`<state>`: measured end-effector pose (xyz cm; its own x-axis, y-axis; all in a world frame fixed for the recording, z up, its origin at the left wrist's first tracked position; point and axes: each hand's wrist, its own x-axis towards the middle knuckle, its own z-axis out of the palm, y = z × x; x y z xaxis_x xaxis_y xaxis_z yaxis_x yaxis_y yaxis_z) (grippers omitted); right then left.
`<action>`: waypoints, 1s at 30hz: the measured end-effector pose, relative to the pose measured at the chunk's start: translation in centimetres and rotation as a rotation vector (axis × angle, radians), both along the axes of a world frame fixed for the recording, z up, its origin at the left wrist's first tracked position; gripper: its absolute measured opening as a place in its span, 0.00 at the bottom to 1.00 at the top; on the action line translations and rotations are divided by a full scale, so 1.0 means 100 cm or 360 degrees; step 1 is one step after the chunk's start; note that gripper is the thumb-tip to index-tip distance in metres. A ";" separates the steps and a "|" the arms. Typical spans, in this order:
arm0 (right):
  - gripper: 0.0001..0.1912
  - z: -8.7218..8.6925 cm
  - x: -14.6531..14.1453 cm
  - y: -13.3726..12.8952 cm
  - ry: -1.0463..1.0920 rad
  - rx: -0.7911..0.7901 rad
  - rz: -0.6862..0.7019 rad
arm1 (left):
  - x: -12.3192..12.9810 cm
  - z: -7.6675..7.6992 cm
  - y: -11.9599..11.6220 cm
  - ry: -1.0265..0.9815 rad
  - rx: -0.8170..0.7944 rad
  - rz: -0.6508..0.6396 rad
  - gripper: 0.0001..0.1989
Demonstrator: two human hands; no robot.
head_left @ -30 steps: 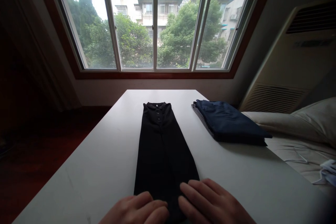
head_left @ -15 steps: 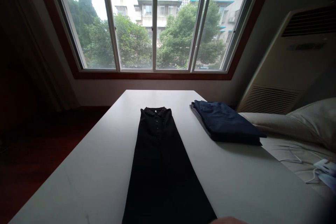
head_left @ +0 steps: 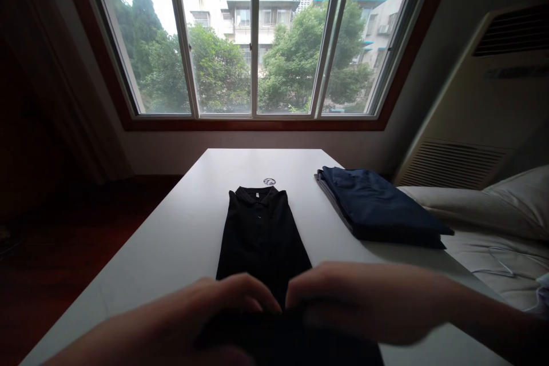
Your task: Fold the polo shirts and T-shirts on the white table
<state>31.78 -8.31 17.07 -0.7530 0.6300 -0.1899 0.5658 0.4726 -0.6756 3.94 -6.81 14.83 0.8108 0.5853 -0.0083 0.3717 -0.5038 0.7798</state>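
Note:
A black collared shirt (head_left: 259, 234), folded into a long narrow strip, lies on the white table with its buttoned collar toward the window. My left hand (head_left: 214, 311) and my right hand (head_left: 360, 300) come in from the lower edge and meet over the near part of the shirt. The fingers of both are curled and closed on the black cloth, their tips close together. Under and between the hands the near cloth is dark, so its exact folds are hard to make out.
A stack of folded clothes (head_left: 381, 203), navy on top, sits at the right edge of the white table (head_left: 141, 274). Behind the collar is a small round mark (head_left: 269, 181). A beige sofa (head_left: 510, 206) with a white cable stands right, below an air conditioner (head_left: 467, 126).
Both hands have come into view and closed on the near part of the shirt. The collar end has slid toward me, uncovering the round mark on the table.

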 end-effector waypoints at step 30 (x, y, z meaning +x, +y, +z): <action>0.13 -0.105 0.019 0.379 -0.0239 0.0787 -0.0314 | 0.041 -0.096 0.347 -0.0281 0.0475 0.0894 0.14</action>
<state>33.65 29.58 6.57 -0.5989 0.7980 0.0679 0.7490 0.5881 -0.3051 8.07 27.86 5.25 0.3555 0.8764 0.3249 0.5204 -0.4744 0.7100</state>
